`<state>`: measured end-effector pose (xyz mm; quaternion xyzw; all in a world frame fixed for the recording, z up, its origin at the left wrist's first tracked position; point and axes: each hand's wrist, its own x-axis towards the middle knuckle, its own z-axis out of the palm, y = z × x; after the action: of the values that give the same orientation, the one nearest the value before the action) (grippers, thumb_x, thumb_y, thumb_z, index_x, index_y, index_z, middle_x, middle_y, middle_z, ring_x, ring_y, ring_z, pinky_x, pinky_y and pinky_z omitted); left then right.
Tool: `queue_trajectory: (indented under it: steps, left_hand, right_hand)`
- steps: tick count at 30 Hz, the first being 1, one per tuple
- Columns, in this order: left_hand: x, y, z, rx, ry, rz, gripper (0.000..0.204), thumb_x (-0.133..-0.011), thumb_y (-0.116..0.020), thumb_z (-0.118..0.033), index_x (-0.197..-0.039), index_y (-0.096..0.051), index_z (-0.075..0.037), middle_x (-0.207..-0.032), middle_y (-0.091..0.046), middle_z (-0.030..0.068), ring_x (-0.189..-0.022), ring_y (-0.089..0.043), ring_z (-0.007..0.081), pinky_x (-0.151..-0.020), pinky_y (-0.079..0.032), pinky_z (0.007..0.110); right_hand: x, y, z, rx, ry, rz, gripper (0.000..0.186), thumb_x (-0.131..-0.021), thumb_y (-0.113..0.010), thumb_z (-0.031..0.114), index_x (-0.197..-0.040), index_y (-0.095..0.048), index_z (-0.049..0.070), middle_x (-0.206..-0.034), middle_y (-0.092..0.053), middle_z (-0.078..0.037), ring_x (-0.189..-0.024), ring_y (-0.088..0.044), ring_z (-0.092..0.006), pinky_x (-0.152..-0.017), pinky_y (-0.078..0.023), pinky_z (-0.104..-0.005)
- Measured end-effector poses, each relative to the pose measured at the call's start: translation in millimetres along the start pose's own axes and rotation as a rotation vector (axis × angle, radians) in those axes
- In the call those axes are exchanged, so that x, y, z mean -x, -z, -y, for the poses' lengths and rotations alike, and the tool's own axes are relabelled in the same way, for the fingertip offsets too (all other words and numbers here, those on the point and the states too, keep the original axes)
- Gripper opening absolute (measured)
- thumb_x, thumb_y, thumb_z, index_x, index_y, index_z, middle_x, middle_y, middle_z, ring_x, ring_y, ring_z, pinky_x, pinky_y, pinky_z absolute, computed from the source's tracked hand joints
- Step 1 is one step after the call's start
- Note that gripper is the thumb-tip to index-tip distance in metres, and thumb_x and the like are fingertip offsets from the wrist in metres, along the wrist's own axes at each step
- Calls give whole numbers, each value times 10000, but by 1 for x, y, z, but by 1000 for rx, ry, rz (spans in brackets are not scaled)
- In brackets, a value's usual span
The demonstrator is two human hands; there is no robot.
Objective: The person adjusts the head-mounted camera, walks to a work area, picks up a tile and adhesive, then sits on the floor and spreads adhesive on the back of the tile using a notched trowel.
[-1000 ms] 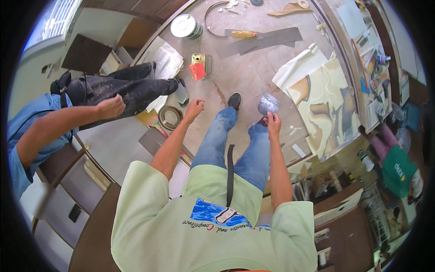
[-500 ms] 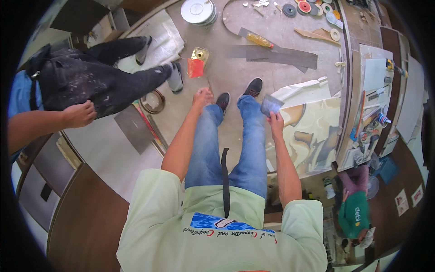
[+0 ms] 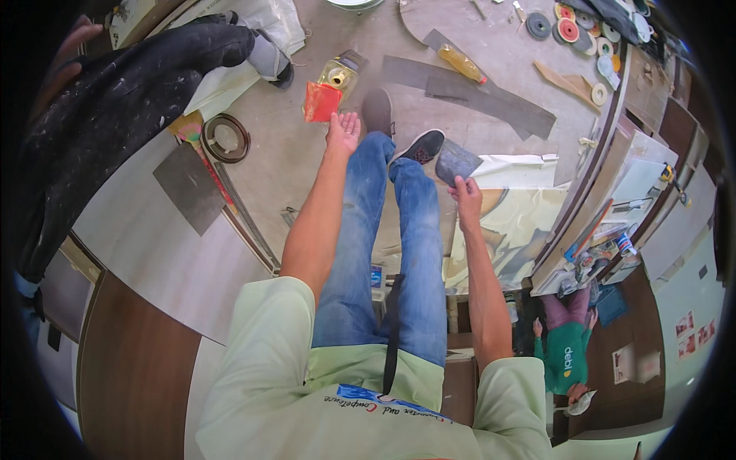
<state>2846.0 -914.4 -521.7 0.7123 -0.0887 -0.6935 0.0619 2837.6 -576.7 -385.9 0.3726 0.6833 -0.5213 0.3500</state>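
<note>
My left hand [image 3: 343, 131] is open, fingers apart, just below a red square piece [image 3: 322, 102] that lies at a yellowish metal can [image 3: 339, 76]; no object shows in it. My right hand [image 3: 464, 197] is shut on a flat, grey, mottled square piece [image 3: 457, 162], held beside my right shoe [image 3: 420, 147]. My legs stretch down the middle of the view. Beyond my feet lie grey strips [image 3: 487, 103] with a yellow bottle [image 3: 460, 63] on them.
A co-worker's dark trousered legs [image 3: 130, 107] fill the upper left. A brush [image 3: 188, 126] and brown rings [image 3: 225, 139] lie left. Coloured discs [image 3: 567, 30] are at upper right, tool-laden boards [image 3: 613, 222] at right, and a person in green [image 3: 567, 349] at lower right.
My left hand has moved up toward the red piece, its fingers now spread. My shoes have shifted. The view has turned, and the co-worker's legs have moved higher at left.
</note>
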Motion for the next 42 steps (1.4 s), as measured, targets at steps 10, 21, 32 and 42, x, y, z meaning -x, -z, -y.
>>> queue_trajectory:
  steps: [10,21,32,42]
  left_hand:
    - [26,-6,-13,120,-217,-135,359,-998,-594,-387,-1146,-508,-72,-1272,-606,91,-1147,-613,239,-960,-505,401]
    - [87,-92,-92,-373,-574,260,236,-1037,-538,-315,-1078,-544,-83,-1056,-667,101,-1000,-660,246,-951,-505,402]
    - [-42,-231,-129,-851,-427,418,432,-1012,-598,-422,-1214,-592,-40,-1035,-692,108,-934,-683,211,-833,-548,347]
    - [24,-51,-96,-1807,-1110,229,1068,-749,-858,-467,-1532,-295,-6,-1450,-437,277,-1347,-444,399,-1114,-390,481]
  right_hand:
    - [-9,-50,26,42,22,100,270,-996,-661,304,-850,-572,95,-795,-593,13,-735,-657,-102,-672,-482,-243]
    - [-32,-52,64,3,41,63,322,-1004,-641,269,-802,-501,63,-730,-501,13,-726,-610,-89,-630,-428,-247]
    - [-50,-48,51,29,19,89,273,-1007,-641,290,-861,-556,76,-785,-556,12,-761,-629,-94,-699,-483,-250]
    - [-47,-41,38,62,-1,7,302,-981,-663,326,-904,-598,42,-778,-578,-13,-712,-623,-104,-655,-479,-271]
